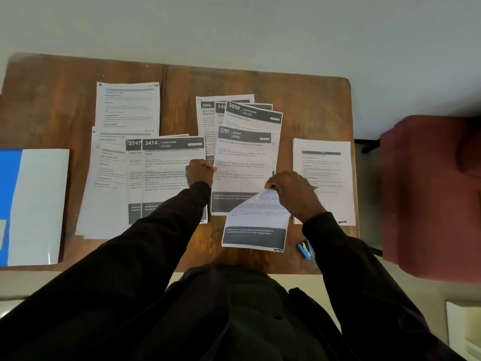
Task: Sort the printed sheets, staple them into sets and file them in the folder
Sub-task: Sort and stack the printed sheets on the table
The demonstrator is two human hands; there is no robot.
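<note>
Right grip (291,194) pinches the sheet (256,222), long axis near-far, footer nearest.

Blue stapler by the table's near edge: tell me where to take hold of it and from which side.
Take the small blue stapler across its two long sides, mid-body, probably from above. It lies flat and slanted on the brown wooden table, close to the near edge. The dark right sleeve crowds its right side, so come from its left.
</note>
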